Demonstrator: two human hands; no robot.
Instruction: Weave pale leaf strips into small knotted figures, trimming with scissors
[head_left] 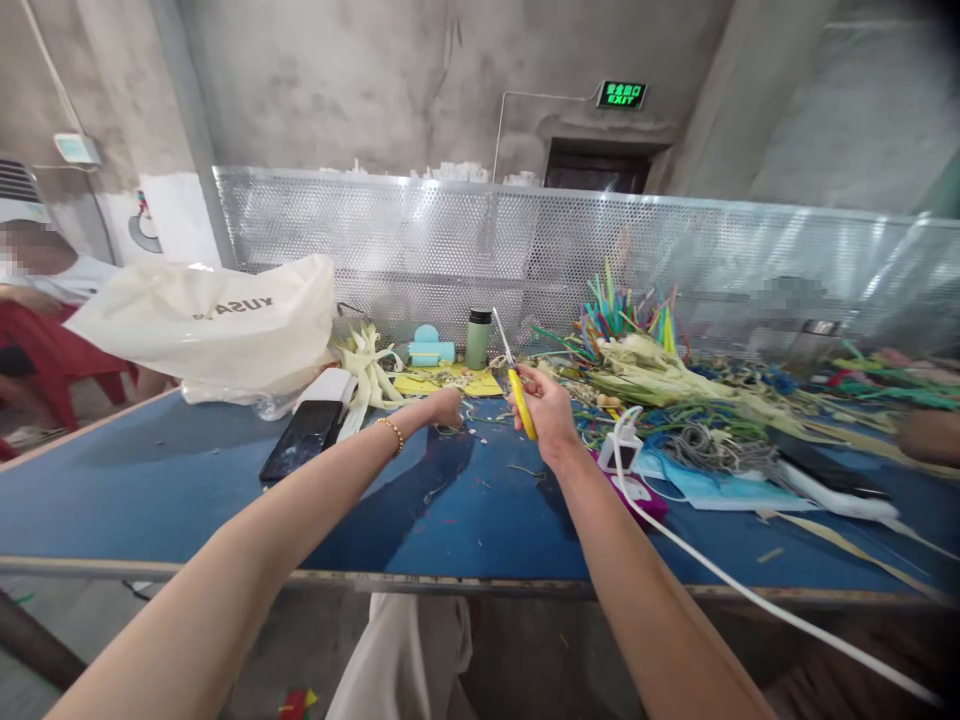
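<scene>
My right hand (pixel 551 408) is closed around the yellow handles of a pair of scissors (pixel 523 402), whose metal blades point up and away from me. Over the middle of the table my left hand (pixel 445 408) has its fingers curled inward; what they hold, if anything, is too small to make out. Thin scraps and bits of fibre lie on the blue tabletop (pixel 465 520) below both hands. Just beyond them is a yellow sheet (pixel 480 383) with small loose pieces on it. A green flask (pixel 478 340) stands upright behind that.
On the left are a white plastic bag (pixel 217 325), a black phone (pixel 302 440) and pale husks (pixel 367 365). To the right lie more husks (pixel 645 365), colourful stems (pixel 619 315), grey cord (pixel 712 447) and a white cable (pixel 720 578). A perforated metal screen (pixel 420 230) borders the back.
</scene>
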